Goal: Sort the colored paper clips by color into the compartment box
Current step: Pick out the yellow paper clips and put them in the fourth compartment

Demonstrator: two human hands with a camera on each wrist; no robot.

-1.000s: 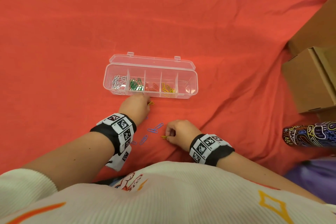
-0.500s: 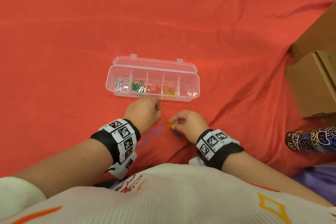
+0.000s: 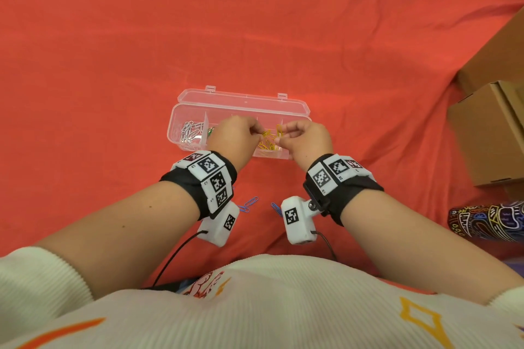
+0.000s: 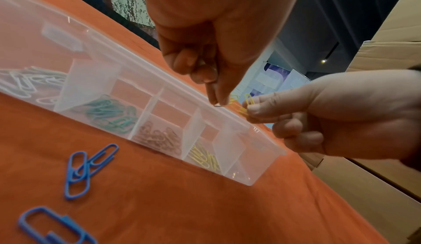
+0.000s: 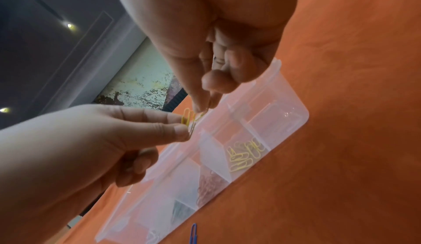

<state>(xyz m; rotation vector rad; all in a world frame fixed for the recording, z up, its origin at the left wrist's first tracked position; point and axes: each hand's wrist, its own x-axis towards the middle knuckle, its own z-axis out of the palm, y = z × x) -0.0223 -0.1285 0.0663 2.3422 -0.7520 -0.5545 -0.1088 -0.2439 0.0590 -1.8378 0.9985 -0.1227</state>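
Both hands hover together above the yellow section of the clear compartment box (image 3: 295, 106). The right hand (image 3: 307, 140) pinches a yellow paper clip (image 3: 279, 131) between thumb and forefinger, its other fingers curled under, and the left hand (image 3: 231, 137) pinches another yellow clip (image 3: 266, 133) that seems linked to it, likely so the two can be pulled apart before dropping straight in. Directly below them lie the sorted yellow clips (image 5: 244, 155); to the left hand's side follow reddish clips (image 4: 159, 137), green clips (image 4: 109, 115) and white clips (image 3: 190, 132), while the end section past the right hand looks bare. Behind the wrists, toward the person, blue clips (image 3: 249, 203) wait loose on the red cloth (image 3: 113, 51). The wrist bands (image 3: 211, 176) carry square black-and-white code markers with tiny lettering too small to read; I see no brand.
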